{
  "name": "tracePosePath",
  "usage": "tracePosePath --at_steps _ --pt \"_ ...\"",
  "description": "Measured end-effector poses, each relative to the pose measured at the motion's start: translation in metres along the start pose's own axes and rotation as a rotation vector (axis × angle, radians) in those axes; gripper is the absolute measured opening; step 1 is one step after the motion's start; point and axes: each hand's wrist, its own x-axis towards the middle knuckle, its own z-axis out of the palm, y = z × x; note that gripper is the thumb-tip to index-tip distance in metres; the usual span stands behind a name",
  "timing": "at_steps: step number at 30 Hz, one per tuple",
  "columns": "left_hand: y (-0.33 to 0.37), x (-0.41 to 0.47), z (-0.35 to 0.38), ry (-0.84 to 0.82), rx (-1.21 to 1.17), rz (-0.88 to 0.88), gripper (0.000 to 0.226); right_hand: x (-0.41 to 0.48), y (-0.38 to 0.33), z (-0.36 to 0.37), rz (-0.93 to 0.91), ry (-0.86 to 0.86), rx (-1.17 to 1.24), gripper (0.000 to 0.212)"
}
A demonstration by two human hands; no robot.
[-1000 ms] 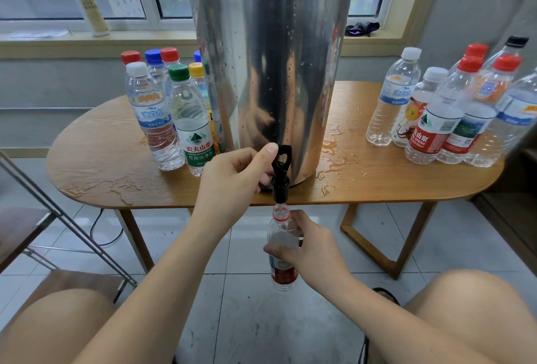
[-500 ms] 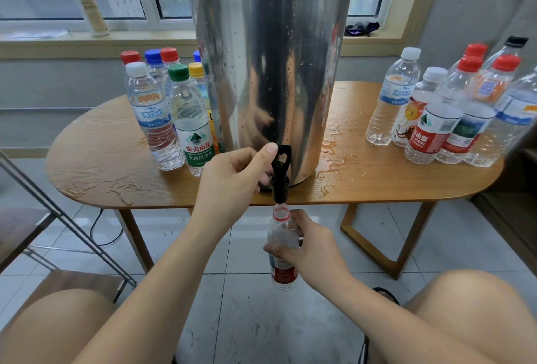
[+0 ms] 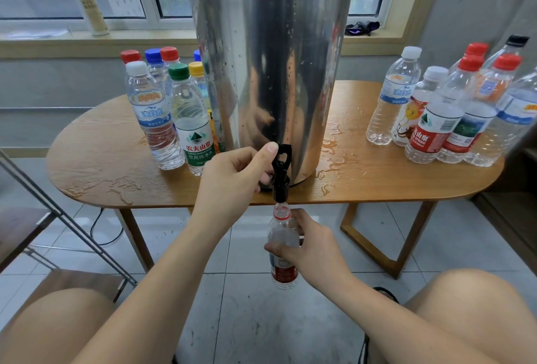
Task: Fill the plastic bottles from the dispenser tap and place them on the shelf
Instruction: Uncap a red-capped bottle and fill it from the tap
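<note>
A tall steel dispenser (image 3: 270,73) stands on the wooden table (image 3: 377,186), its black tap (image 3: 281,172) hanging over the front edge. My left hand (image 3: 235,180) grips the tap lever, thumb against its top. Below the spout my right hand (image 3: 308,250) grips an uncapped clear bottle with a red label (image 3: 283,272), its mouth right under the tap. Several capped bottles (image 3: 174,113) stand left of the dispenser, and several more bottles (image 3: 447,113) stand at the right.
Water puddles lie on the table around the dispenser base. A metal-framed shelf (image 3: 55,218) with wooden boards stands at the left. A pump bottle (image 3: 88,6) and a dark item sit on the windowsill. My knees frame the tiled floor below.
</note>
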Motion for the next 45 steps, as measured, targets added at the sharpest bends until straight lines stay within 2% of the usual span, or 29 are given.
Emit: tracePosePath --at_steps 45 --pt "0.0008 0.0005 -0.0008 -0.004 0.002 -0.010 0.047 -0.0039 -0.0080 -0.0040 0.019 -0.021 0.009 0.079"
